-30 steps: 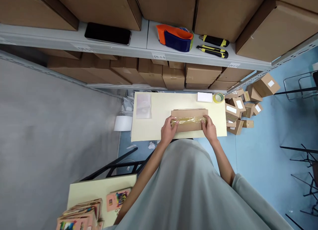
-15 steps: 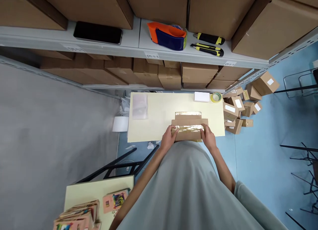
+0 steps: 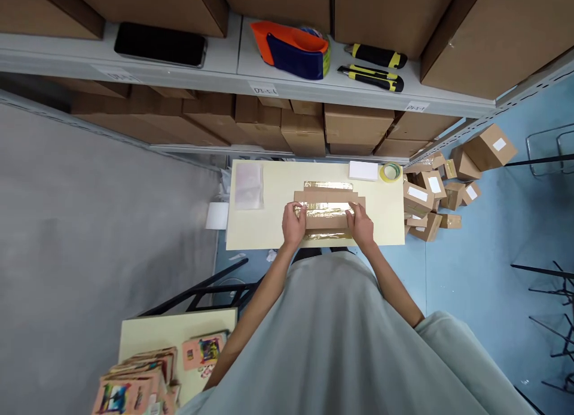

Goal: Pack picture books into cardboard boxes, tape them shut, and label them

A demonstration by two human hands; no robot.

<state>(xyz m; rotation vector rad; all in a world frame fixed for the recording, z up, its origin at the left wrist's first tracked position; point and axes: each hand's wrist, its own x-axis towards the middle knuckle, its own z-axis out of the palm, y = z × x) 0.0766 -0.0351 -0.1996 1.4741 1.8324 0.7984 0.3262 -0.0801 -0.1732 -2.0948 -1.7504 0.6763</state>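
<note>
On the cream table [image 3: 273,232] in front of me lies a flat-looking cardboard box [image 3: 329,222] with shiny packing tape across its middle. More tape shows along its far and near edges; whether this is one piece or several layers, I cannot tell. My left hand [image 3: 294,225] grips its left end, fingers curled over the taped strip. At the right end, my right hand [image 3: 360,225] holds it in the same way, thumb and fingers closed on the edge. Beyond it are a white stack of labels or paper [image 3: 363,170] and a yellow tape roll [image 3: 391,172].
A translucent plastic bag [image 3: 249,186] lies at the table's left. On the shelf [image 3: 224,59] above sit a phone [image 3: 160,44], an orange-and-blue tape dispenser [image 3: 291,50] and utility knives [image 3: 374,77]. Small boxes [image 3: 430,188] pile up on the floor. Booklets [image 3: 134,379] cover part of a side table.
Both hands have moved the cardboard box away from my body and slightly left, farther onto the table. Its near taped edge shows more now. The view has shifted a little.
</note>
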